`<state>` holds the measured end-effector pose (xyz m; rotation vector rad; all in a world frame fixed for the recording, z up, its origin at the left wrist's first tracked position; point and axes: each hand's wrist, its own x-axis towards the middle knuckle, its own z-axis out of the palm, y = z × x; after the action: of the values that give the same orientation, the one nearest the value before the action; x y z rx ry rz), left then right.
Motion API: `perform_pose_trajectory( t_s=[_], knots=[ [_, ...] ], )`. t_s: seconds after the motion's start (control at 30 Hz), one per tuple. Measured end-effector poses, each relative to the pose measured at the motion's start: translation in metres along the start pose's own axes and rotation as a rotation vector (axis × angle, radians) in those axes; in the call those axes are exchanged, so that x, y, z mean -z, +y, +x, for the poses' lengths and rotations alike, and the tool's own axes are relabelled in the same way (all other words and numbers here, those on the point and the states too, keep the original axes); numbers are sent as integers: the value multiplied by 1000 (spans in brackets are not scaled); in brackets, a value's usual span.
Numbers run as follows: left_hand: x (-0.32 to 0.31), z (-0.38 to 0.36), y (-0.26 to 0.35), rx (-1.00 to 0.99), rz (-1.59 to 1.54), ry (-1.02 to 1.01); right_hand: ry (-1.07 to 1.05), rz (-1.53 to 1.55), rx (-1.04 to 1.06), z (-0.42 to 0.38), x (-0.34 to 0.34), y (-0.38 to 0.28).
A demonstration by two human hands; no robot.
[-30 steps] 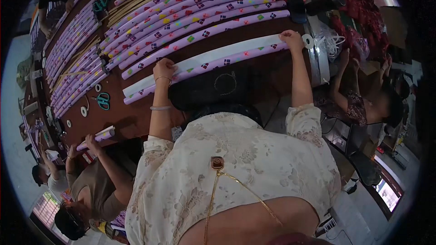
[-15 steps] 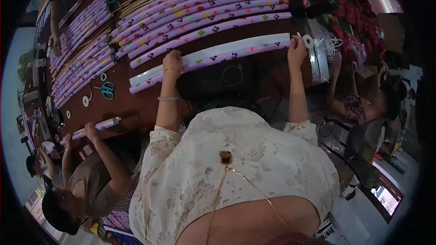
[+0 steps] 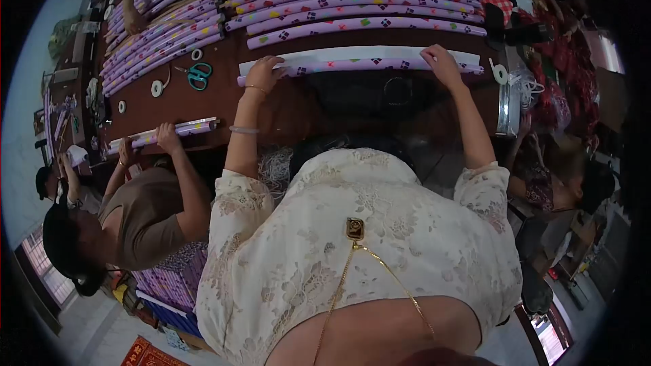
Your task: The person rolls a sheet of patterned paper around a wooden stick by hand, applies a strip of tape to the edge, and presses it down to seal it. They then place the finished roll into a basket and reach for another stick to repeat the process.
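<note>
A long roll of purple patterned paper (image 3: 359, 64) lies along the near edge of the brown table (image 3: 217, 98), with its white underside (image 3: 366, 53) showing just beyond it. My left hand (image 3: 263, 72) presses on the roll near its left end, fingers curled over it. Toward the right end my right hand (image 3: 442, 63) rests on the roll, fingers bent down on the paper. Both arms reach out from cream lace sleeves.
Several finished purple rolls (image 3: 352, 0) lie in rows farther back. Teal scissors (image 3: 199, 74) and tape rolls (image 3: 157, 88) sit left of my hands; another tape roll (image 3: 500, 72) is at the right. A person (image 3: 135, 210) at my left holds a roll (image 3: 163, 134). Another person (image 3: 576, 183) sits at the right.
The view has swung, so the table now sits level. My right hand has slid left along the roll, away from the tape roll. My left hand stays near the left end.
</note>
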<state>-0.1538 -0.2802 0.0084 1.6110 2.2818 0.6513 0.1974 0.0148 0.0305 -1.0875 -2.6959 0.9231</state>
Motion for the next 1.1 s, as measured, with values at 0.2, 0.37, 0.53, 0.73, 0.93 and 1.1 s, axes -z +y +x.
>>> perform_pose_trajectory(
  t_s=[0.2,0.37,0.53,0.73,0.93,1.1],
  knots=[
    [-28,0,-2,62,-114,-46,48,-26,-132,38,-53,-39],
    [-31,-10,2,90,-11,5,32,-83,-231,48,-77,-42],
    [-40,-14,1,77,-19,56,62,-40,-258,50,-79,-31],
    [-36,-13,3,120,-44,-1,125,-229,-236,49,-60,-23],
    [-39,-15,8,117,-45,50,166,-123,-146,42,-37,11],
    [-43,-14,10,68,-77,109,76,-136,-46,32,-14,22]
  ],
)
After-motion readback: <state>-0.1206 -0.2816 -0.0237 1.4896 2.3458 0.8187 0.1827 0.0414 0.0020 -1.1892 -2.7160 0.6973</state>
